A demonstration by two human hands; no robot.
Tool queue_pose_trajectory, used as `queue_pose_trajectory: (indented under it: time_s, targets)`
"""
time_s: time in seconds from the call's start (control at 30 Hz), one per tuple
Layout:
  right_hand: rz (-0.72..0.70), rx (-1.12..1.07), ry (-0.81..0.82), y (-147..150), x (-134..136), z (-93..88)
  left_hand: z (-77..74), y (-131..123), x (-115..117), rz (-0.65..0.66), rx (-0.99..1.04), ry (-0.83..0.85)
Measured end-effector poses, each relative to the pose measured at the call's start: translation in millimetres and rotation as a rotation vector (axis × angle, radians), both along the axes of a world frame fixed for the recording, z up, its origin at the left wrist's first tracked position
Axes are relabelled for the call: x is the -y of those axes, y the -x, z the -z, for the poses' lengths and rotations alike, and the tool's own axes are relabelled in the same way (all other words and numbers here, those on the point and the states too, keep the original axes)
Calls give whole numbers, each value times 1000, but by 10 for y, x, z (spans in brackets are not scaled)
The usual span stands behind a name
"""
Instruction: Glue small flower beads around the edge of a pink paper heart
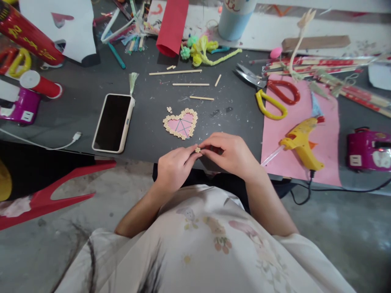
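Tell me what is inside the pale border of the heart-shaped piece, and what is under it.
Inside the pale border is a pink surface with thin dark lines across it. The heart-shaped piece lies on the grey table; anything directly beneath it is covered.

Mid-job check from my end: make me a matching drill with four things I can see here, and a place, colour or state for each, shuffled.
Things
1. glue gun
2. small beige cluster
3. heart-shaped piece
4. phone

Place, colour or state
A. dark screen, pale case
B. yellow, lying on the pink sheet
C. pink centre, beige border
D. held between left hand and right hand

Pairs: 1-B, 2-D, 3-C, 4-A
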State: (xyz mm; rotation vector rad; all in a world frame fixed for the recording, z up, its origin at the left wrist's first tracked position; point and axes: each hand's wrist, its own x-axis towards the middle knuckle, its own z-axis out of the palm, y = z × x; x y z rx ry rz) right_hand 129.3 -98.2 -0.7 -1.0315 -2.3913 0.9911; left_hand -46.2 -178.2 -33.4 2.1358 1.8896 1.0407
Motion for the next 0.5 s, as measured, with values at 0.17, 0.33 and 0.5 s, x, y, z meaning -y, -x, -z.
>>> queue_pose_trajectory:
  time_s: [0.17, 0.33, 0.5]
  targets:
    - [-24, 70, -29, 38, 14, -7, 37, 17, 2, 7, -13, 54]
    - [-18, 127, -58, 85, 3, -1, 37, 46, 6, 19, 10, 119]
    - [9, 174, -87, 134, -22, 41, 31, 80, 2, -6, 10, 122]
